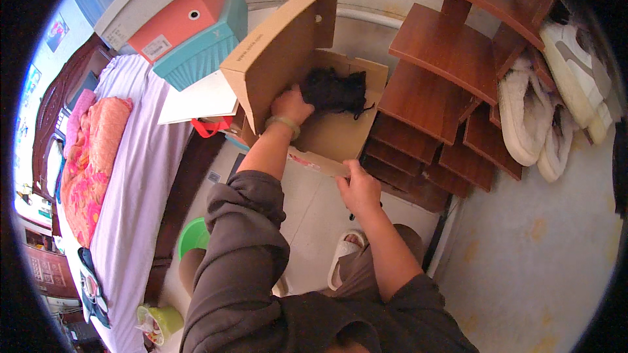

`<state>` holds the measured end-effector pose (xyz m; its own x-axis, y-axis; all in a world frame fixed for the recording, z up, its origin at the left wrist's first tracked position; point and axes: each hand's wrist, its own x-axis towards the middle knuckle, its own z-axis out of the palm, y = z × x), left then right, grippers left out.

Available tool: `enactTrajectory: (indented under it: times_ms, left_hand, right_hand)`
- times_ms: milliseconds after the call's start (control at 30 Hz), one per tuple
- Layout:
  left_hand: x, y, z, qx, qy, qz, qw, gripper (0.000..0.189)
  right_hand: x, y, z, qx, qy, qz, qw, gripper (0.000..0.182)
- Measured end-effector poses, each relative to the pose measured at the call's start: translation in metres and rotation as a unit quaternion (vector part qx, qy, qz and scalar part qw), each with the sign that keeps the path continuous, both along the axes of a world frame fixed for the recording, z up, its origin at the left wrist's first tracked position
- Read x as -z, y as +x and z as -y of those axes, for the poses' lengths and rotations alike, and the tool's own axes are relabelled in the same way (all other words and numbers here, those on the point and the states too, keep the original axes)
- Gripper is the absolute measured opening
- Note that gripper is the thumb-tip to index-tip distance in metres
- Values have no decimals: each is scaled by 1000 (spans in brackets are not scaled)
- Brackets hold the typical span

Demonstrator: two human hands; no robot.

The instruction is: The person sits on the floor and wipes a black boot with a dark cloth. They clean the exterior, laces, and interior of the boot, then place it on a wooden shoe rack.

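Observation:
A brown cardboard box (326,137) with its hinged lid (279,39) raised stands before me. Inside, towards the back, lies a black, fuzzy bundle (336,89) with loose strands. My left hand (293,105), a bangle on its wrist, reaches into the box beside the bundle's left end, near the lid; its fingertips are partly hidden, and I cannot tell whether they grip anything. With thumb and fingers, my right hand (360,189) pinches the top edge of the box's front wall at its right corner.
Stacked shoe boxes (196,24) stand at the upper left, near a bed (142,122). A wooden shelf rack (436,54) adjoins the box on the right, with fuzzy slippers (522,117) and a sneaker (571,68) on it. A green basin (194,236) and a small bin (167,323) sit on the floor.

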<state>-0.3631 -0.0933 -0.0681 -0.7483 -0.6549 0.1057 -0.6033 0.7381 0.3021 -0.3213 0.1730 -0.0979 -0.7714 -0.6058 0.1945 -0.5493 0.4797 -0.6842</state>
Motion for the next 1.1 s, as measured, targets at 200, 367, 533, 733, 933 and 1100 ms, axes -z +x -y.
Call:
enactTrajectory:
  times_ms: [200, 367, 533, 733, 933, 1100]
  left_hand:
    - [-15, 8, -3, -57, 53, -134, 988, 58]
    - [-36, 33, -2, -114, 198, -184, 956, 52]
    - [-34, 67, -3, -118, 456, -332, 817, 35]
    - [-66, 114, -41, -119, 591, -389, 696, 17]
    - [-81, 164, -67, -88, 675, -429, 594, 13]
    - [-94, 210, -116, -63, 697, -483, 527, 30]
  right_hand:
    - [-3, 1, 1, 7, 11, 7, 1000, 32]
    - [-8, -5, -2, 1, 55, 50, 997, 36]
    - [-3, -4, -2, -1, 11, 15, 1000, 42]
    - [-3, -8, -5, 0, 13, 29, 1000, 54]
    - [-6, -6, -11, 5, -45, 49, 998, 57]
    - [4, -5, -22, -66, -187, 177, 964, 46]
